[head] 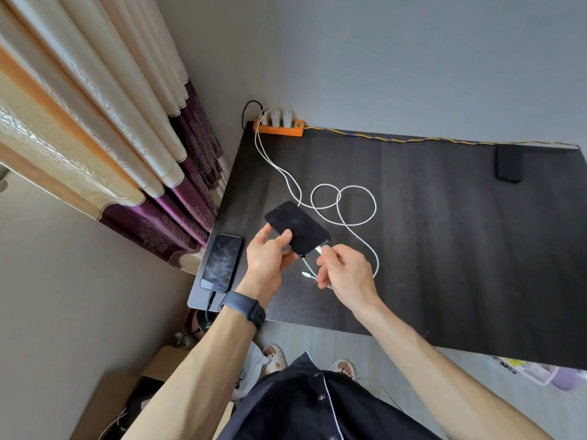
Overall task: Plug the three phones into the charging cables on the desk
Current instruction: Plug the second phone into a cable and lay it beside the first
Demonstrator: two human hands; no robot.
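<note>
My left hand (268, 254) holds a black phone (298, 227) screen up, a little above the dark desk (444, 249). My right hand (344, 269) pinches the white plug of a white charging cable (355, 204) right at the phone's bottom edge. A second white cable end (307, 275) lies loose on the desk just below the phone. Another phone (220, 262) lies flat at the desk's left edge with a dark cable at its near end. A third dark phone (509, 163) rests at the far right of the desk.
An orange power strip (279, 128) with white chargers sits at the desk's back left corner, its twisted cord running along the wall. Curtains (104, 128) hang on the left. Boxes and bags stand on the floor under the desk's near edge.
</note>
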